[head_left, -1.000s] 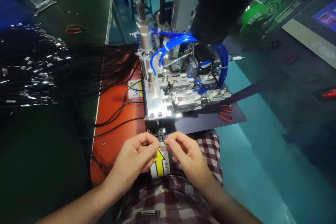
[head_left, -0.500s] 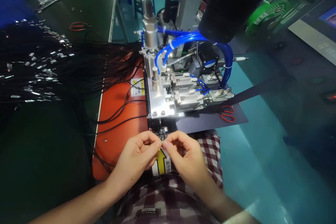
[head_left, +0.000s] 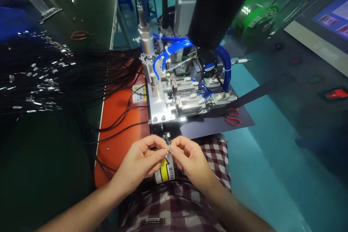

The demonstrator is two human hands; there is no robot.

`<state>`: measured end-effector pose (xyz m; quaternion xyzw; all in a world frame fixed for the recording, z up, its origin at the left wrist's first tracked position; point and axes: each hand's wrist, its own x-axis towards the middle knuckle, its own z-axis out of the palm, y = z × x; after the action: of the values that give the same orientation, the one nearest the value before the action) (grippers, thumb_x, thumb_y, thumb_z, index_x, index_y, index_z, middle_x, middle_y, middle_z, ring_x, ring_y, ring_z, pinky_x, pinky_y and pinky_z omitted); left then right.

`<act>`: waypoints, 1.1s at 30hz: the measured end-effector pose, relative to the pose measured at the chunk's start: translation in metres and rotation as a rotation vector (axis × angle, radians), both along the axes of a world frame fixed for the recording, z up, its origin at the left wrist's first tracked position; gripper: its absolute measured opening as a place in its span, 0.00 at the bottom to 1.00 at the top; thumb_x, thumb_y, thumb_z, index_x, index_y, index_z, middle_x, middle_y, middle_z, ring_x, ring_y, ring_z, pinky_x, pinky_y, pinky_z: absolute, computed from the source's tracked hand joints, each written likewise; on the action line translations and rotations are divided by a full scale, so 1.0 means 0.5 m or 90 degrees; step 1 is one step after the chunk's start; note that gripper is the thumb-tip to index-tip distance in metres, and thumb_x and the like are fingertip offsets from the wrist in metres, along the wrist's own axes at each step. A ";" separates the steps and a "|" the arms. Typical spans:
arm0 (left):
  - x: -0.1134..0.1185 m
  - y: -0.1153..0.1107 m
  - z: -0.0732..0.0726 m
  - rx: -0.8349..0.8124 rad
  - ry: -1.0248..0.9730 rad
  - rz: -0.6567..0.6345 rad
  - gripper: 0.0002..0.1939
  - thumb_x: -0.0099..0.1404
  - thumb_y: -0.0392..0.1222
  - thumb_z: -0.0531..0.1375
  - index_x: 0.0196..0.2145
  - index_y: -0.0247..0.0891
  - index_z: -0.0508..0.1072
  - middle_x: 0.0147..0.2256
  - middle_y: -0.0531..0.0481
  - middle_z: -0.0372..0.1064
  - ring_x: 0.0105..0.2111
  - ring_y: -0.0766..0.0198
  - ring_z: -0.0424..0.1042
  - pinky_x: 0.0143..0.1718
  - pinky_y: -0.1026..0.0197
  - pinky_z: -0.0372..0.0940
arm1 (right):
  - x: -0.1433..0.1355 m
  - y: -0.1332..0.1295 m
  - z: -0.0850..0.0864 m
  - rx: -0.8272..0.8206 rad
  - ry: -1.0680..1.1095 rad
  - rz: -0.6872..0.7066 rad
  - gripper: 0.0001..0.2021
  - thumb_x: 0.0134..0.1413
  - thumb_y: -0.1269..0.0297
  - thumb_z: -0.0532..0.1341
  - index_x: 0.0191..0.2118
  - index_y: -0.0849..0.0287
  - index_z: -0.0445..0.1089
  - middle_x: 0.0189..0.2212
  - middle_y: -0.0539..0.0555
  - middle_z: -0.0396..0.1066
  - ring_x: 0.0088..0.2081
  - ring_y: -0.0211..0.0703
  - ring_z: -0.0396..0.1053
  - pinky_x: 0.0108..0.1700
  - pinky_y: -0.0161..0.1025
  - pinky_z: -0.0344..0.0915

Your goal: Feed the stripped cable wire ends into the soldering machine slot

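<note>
Teal floor (head_left: 261, 177) lies right of the pneumatic machine (head_left: 190, 106). At its near side, my left hand (head_left: 140, 159) and right hand (head_left: 193, 159) pinch a tiny piece (head_left: 169, 149) midway between them, its long axis unclear.

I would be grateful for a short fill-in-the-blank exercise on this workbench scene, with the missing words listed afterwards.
The left hand and the right hand come together at their ____.
The arrow on the label below them is coloured ____.
The curved tubes over the metal machine are coloured ____.
The hand tool on the dark sheet has handles coloured ____.

Missing words: fingertips; yellow; blue; red.
</note>
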<state>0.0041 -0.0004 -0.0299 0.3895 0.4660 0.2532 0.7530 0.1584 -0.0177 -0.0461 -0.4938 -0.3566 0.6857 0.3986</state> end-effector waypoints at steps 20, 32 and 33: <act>-0.054 0.048 -0.049 0.815 0.508 -0.257 0.19 0.68 0.32 0.46 0.50 0.33 0.71 0.30 0.46 0.65 0.28 0.64 0.67 0.26 0.64 0.63 | 0.031 0.078 -0.056 0.032 -0.142 0.039 0.12 0.53 0.57 0.59 0.26 0.59 0.62 0.16 0.43 0.56 0.18 0.33 0.52 0.20 0.32 0.50; -0.048 0.047 -0.051 0.873 0.570 -0.257 0.19 0.69 0.34 0.44 0.47 0.32 0.72 0.32 0.43 0.69 0.29 0.60 0.69 0.26 0.62 0.65 | 0.033 0.079 -0.060 0.026 -0.158 0.052 0.11 0.53 0.58 0.58 0.27 0.59 0.62 0.16 0.43 0.56 0.18 0.34 0.53 0.21 0.33 0.51; -0.048 0.047 -0.051 0.875 0.576 -0.257 0.19 0.69 0.34 0.44 0.47 0.32 0.72 0.32 0.43 0.69 0.28 0.60 0.69 0.26 0.62 0.65 | 0.033 0.079 -0.061 0.026 -0.157 0.053 0.11 0.53 0.58 0.59 0.27 0.59 0.62 0.16 0.43 0.57 0.18 0.34 0.53 0.21 0.33 0.51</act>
<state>-0.0198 0.0229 -0.0556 0.9003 0.3862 0.1607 0.1203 0.1748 0.0218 -0.0764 -0.5510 -0.4369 0.6285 0.3326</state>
